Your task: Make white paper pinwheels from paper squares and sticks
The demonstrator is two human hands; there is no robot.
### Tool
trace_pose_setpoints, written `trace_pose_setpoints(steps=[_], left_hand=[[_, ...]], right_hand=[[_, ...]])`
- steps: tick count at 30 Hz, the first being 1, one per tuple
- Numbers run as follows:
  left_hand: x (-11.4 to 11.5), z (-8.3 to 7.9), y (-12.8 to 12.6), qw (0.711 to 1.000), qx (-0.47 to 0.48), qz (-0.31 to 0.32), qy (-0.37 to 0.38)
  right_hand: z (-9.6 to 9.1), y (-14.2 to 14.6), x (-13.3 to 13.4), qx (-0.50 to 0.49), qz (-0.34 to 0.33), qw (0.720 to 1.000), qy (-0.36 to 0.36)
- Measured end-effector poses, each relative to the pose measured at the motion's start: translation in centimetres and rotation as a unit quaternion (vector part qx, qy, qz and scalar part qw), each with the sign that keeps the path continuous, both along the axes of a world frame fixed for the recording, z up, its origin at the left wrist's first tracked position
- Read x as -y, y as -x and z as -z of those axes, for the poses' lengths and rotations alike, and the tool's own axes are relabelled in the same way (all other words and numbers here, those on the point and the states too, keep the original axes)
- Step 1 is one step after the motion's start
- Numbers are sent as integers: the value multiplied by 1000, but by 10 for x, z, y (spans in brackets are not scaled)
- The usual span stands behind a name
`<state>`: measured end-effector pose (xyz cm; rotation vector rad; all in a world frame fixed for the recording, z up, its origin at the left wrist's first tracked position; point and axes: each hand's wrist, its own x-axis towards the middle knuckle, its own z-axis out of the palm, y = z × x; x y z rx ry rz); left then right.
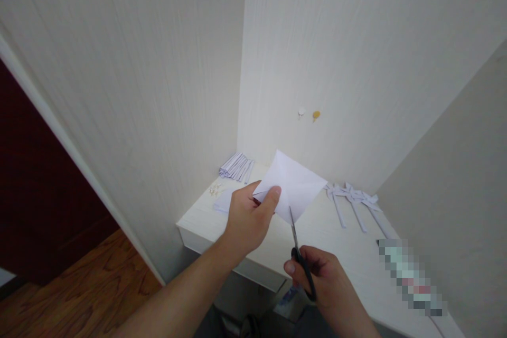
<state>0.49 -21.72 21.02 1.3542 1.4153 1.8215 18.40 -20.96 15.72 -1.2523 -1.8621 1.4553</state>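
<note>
My left hand (249,216) is closed on a square sheet of white paper (295,182), thumb on top, holding it above the table. Faint crease lines run across the sheet toward its corners. In my right hand (320,272) is a pair of scissors (301,269) with black handles. Its blades lie at the paper's near corner, pointing toward the middle of the sheet. How far the blades are parted is too small to tell.
On the white table (209,227) stand a bundle of rolled paper sticks (236,167), small pale bits (215,189) and more paper (223,200) at left. Several paper pinwheels (352,195) lie at right, near a pixelated object (410,277). Two pins (316,114) stick in the back wall.
</note>
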Motion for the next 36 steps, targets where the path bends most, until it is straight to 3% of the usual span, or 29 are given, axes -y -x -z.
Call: trace_pose_setpoints(steps=[16, 36], left_hand=[[3, 8, 0, 998, -3, 59, -3], [2, 13, 0, 998, 11, 60, 12]], right_hand=[[-9, 5, 0, -53, -6, 998, 13], [-8, 3, -1, -12, 16, 1000, 7]])
